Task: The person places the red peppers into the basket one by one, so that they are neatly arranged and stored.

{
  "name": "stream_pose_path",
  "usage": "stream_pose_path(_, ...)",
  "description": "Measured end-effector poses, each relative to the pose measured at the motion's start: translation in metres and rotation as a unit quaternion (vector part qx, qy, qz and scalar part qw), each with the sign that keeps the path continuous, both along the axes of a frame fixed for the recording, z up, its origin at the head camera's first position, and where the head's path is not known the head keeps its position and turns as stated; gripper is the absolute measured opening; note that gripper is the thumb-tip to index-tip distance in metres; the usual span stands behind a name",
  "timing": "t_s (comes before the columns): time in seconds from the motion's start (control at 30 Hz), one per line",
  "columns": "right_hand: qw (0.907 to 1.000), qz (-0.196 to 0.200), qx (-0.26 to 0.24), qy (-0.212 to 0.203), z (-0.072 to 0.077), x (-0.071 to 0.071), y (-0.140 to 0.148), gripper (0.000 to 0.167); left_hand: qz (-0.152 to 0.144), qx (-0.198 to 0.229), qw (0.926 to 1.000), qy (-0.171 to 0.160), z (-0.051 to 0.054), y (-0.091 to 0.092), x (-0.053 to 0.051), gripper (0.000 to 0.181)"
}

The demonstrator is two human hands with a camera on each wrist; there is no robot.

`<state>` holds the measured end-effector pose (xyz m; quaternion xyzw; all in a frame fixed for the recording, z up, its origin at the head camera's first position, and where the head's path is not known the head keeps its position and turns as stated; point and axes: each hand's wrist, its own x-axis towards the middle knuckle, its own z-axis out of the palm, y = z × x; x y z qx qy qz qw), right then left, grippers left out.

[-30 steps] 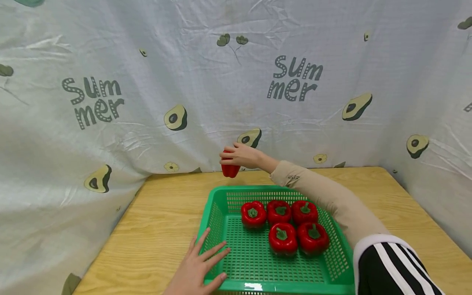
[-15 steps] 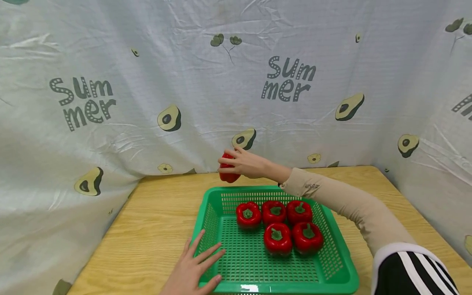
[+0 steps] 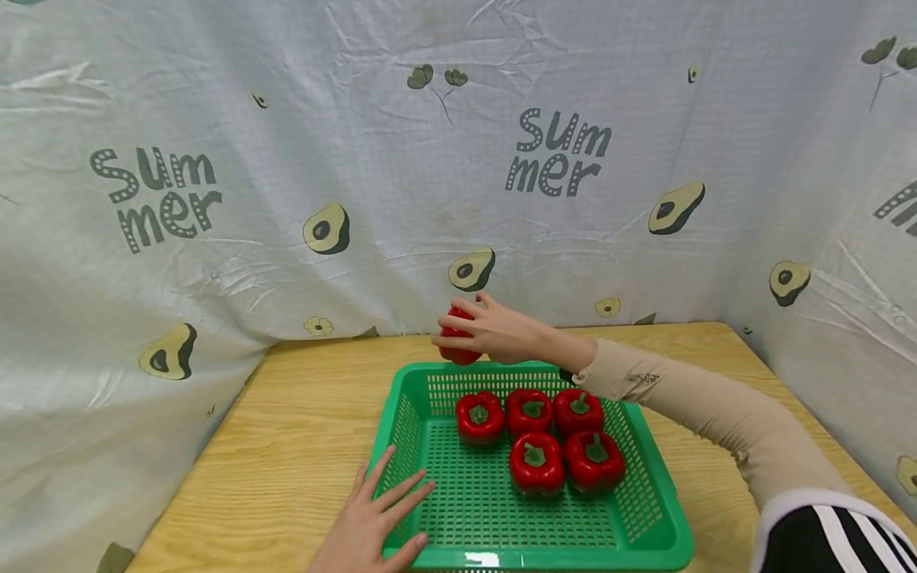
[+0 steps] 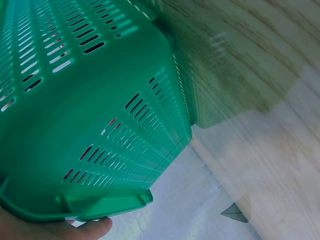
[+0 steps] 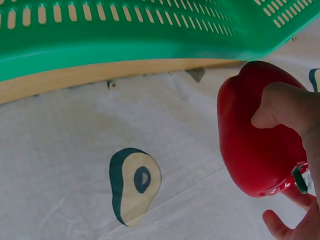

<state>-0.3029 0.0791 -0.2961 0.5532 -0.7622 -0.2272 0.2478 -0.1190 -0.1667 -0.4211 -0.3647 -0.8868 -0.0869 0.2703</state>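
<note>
My right hand (image 3: pixel 505 333) grips a red bell pepper (image 3: pixel 457 350), holding it just above and behind the far rim of a green plastic basket (image 3: pixel 680 541). In the right wrist view, the thumb presses on the side of this bell pepper (image 5: pixel 260 150), and a green stem shows at its lower end. Several more red bell peppers (image 3: pixel 537 465) sit inside the basket, stems up, towards its right and back. My left hand (image 3: pixel 368 525) lies over the basket's left rim near the front corner, fingers straight and spread. The left wrist view shows part of that hand (image 4: pixel 55 229) touching the rim.
The basket stands on a wooden table (image 3: pixel 286 446). Behind it and at both sides hangs a pale cloth (image 3: pixel 401 159) printed with avocados and lettering. My right forearm in its beige sleeve (image 3: pixel 702 406) reaches over the basket's back right corner.
My right hand has brought the bell pepper lower and a little to the right, closer to the basket's far rim. The left hand stays on the rim. The head view has turned slightly right.
</note>
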Motion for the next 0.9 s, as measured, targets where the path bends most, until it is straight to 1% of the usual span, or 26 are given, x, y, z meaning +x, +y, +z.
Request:
stream_pose_path(0.17, 0.9995, 0.003, -0.018, -0.027, -0.002, 0.01, 0.009, 0.068, 0.002, -0.001, 1.0, 0.001, 0.0, 0.0, 0.0, 0.052)
stream_pose_path(0.27, 0.9989, 0.003, -0.03, -0.036, -0.002, 0.016, 0.013, 0.069, 0.006, 0.002, 1.0, -0.006, 0.0, 0.001, 0.001, 0.051)
stream_pose_path(0.37, 0.9988, 0.006, -0.037, -0.032, -0.002, 0.022, 0.017, 0.071, 0.013, 0.007, 0.9998, -0.014, 0.001, 0.002, 0.002, 0.051)
stream_pose_path(0.47, 0.9989, 0.014, -0.039, -0.023, -0.003, 0.028, 0.02, 0.073, 0.013, 0.017, 0.9994, -0.028, 0.002, 0.002, 0.003, 0.051)
stream_pose_path(0.6, 0.9988, 0.026, -0.039, -0.011, -0.005, 0.037, 0.025, 0.076, 0.011, 0.023, 0.9991, -0.034, 0.003, 0.003, 0.003, 0.05)
stream_pose_path(0.73, 0.9982, 0.032, -0.049, -0.014, -0.005, 0.046, 0.029, 0.078, 0.012, 0.021, 0.9995, -0.022, 0.002, 0.003, 0.003, 0.05)
stream_pose_path(0.9, 0.9956, 0.039, -0.079, -0.031, -0.007, 0.056, 0.032, 0.072, 0.003, 0.02, 0.9998, -0.003, 0.002, 0.002, 0.003, 0.05)
